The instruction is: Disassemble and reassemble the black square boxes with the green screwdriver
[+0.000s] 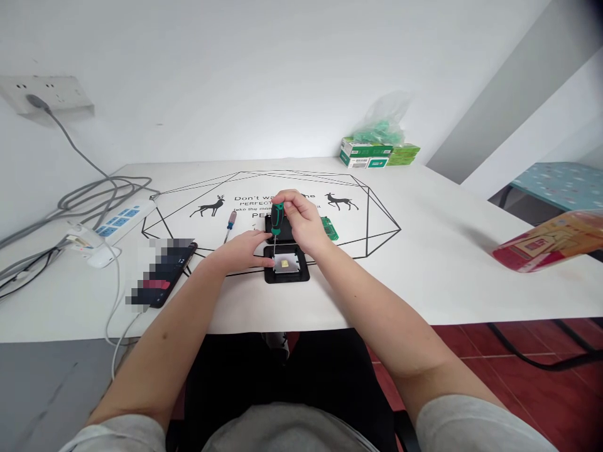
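Note:
My right hand (303,220) is closed around the dark handle of a green-trimmed screwdriver (277,220). The shaft points down, with its tip at the left edge of a silver metal plate (293,258) that has a small yellowish square on it. This plate sits inside a small black housing (286,277). Stretched in from the left, my left hand (242,250) rests its thumb on the housing's left side, thumb and fingers apart around the shaft. Behind lies a second black part (285,235), partly hidden by my hands and the handle. A green circuit board (330,228) shows beyond my right wrist.
Another screwdriver (231,222) lies left of my hands. A phone (178,267) and a power strip (125,221) with cables are farther left. Green-and-white boxes (365,154) under a plastic bag (384,125) stand at the back wall. An orange-red package (551,242) is at right.

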A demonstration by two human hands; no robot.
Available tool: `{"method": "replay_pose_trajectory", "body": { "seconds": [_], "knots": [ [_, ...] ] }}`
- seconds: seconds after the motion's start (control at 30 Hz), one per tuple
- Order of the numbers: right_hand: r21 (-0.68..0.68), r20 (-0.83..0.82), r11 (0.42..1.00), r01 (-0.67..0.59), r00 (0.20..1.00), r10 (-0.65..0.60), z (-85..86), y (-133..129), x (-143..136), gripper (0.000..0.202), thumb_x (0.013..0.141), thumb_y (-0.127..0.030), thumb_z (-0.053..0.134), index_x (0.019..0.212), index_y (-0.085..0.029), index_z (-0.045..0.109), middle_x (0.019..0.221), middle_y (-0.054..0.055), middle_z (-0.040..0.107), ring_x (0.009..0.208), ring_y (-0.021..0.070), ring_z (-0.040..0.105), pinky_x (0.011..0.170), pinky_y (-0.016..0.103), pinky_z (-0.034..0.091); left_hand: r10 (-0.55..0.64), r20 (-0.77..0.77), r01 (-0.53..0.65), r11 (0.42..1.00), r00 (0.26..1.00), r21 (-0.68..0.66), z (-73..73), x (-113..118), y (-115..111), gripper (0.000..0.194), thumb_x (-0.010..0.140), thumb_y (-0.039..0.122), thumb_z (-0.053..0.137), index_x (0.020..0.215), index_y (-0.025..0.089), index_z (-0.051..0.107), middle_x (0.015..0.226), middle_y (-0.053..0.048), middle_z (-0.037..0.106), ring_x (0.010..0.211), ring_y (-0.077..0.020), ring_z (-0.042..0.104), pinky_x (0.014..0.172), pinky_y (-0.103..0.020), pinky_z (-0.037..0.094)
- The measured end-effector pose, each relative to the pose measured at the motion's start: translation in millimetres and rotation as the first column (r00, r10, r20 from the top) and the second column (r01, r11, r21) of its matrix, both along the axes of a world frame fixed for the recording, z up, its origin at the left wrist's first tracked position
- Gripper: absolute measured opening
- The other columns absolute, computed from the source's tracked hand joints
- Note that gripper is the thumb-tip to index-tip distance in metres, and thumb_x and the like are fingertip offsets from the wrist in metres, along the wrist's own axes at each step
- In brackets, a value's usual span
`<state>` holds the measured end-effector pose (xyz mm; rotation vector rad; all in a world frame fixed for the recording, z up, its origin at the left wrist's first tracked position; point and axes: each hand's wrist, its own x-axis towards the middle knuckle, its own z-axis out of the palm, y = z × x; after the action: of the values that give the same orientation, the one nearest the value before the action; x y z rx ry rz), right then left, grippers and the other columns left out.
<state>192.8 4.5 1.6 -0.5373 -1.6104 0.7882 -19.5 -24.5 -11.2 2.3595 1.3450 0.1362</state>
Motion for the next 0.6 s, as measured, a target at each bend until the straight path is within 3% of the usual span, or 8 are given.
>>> {"method": "replay_pose_trajectory", "body": {
  "seconds": [0.1,0.23,0.47,0.6],
  "knots": [
    [0.042,-0.003,0.997,0.064,0.998,-0.064,0.3,-4.7,-1.1,0.032,0.109,-0.050,0.052,0.105,-0.026,0.073,0.115,0.005,0.076,0.113,0.0219,0.071,0.108,0.046,0.055,0.002,0.000,-0.002,1.000,1.000,-0.007,0.2,-0.1,0.1,0.086,0.092,0.071,0.067,0.161,0.022,0.051,0.164,-0.014,0.054,0.149,-0.0395,0.050,0.121,-0.049,0.044],
    [0.006,-0.045,0.993,0.119,0.992,-0.118,-0.9,-9.9,-2.5,0.033,0.109,-0.051,0.050,0.104,-0.027,0.071,0.114,0.006,0.080,0.099,0.0208,0.077,0.096,0.045,0.063,-0.001,0.002,0.001,1.000,1.000,-0.003,-0.9,-0.6,1.4,0.086,0.092,0.071,0.067,0.161,0.023,0.051,0.163,-0.013,0.055,0.150,-0.0395,0.049,0.121,-0.050,0.044],
    [0.029,0.023,0.999,0.030,0.999,-0.031,-5.6,-14.1,-7.6,0.031,0.097,-0.055,0.071,0.113,-0.029,0.066,0.143,0.010,0.073,0.107,0.0242,0.079,0.105,0.051,0.062,-0.037,0.043,0.037,0.999,0.998,0.000,-5.1,-1.6,4.7,0.086,0.092,0.070,0.066,0.162,0.023,0.049,0.160,-0.015,0.056,0.146,-0.0392,0.052,0.119,-0.051,0.045],
    [0.048,0.058,0.997,0.054,0.997,-0.057,-9.9,-15.5,-11.9,0.029,0.099,-0.052,0.070,0.116,-0.030,0.063,0.145,0.010,0.072,0.105,0.0242,0.077,0.105,0.053,0.061,-0.070,0.060,0.068,0.997,0.996,0.034,-7.4,-2.3,5.5,0.081,0.093,0.068,0.066,0.160,0.024,0.052,0.155,-0.014,0.061,0.142,-0.0388,0.056,0.114,-0.049,0.048]
  ]
}}
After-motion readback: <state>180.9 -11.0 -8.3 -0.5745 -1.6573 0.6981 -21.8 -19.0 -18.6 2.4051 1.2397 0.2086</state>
